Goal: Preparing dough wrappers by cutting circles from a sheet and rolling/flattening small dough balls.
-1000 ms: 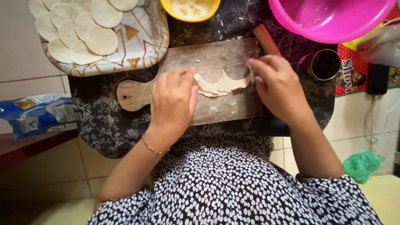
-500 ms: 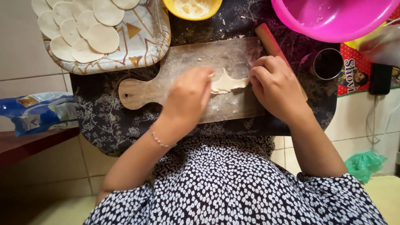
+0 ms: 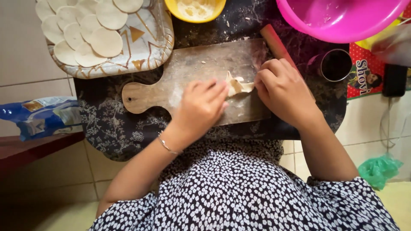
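both hands, left hand (image 3: 201,107) and right hand (image 3: 282,92), apparently pinch dough scrap (image 3: 236,85).

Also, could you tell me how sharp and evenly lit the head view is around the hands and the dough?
Head view: soft, even light with no glare; the left hand is slightly motion-blurred, while the right hand, dough scraps and wooden board are fairly sharp; a blurred translucent shape smears the upper right edge.
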